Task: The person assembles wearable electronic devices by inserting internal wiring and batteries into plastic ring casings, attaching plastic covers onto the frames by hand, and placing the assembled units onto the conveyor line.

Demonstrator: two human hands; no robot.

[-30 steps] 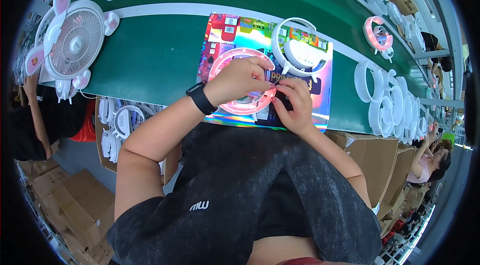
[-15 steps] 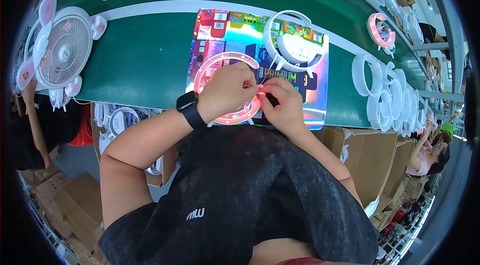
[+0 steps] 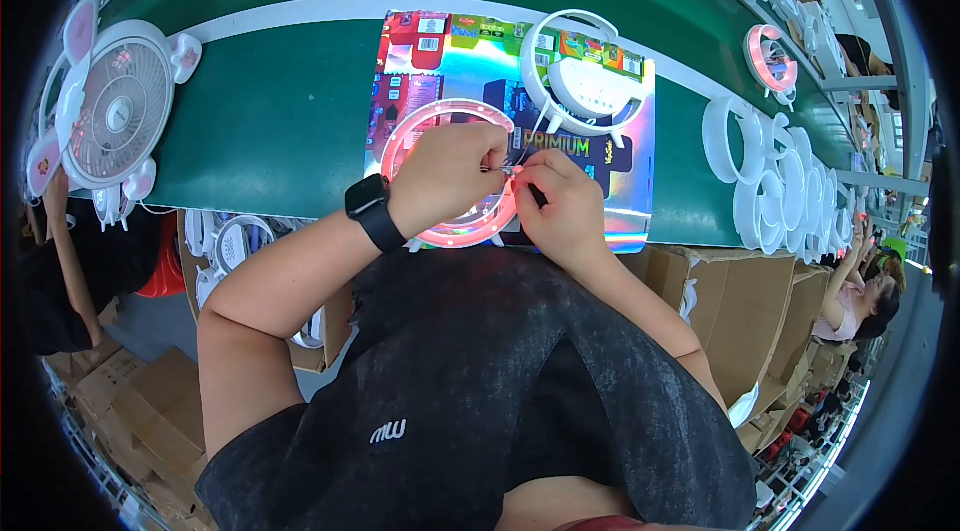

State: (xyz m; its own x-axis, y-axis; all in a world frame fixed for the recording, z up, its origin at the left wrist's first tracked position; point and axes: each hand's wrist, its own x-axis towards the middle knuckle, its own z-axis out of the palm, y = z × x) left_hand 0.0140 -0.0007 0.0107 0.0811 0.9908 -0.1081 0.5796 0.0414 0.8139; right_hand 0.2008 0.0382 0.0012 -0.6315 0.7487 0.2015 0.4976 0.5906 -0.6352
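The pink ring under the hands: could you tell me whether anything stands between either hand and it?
Nothing visible does. The left hand and the right hand lie right over the pink ring, pinching something small between their fingertips. The white fan part sits farther back on the colourful sheet, clear of both hands.

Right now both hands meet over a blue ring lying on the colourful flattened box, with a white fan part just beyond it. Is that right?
Not quite: the ring is pink, not blue, as the head view shows. The rest holds: the left hand and right hand meet over it on the colourful flattened box, and the white fan part stands just beyond.
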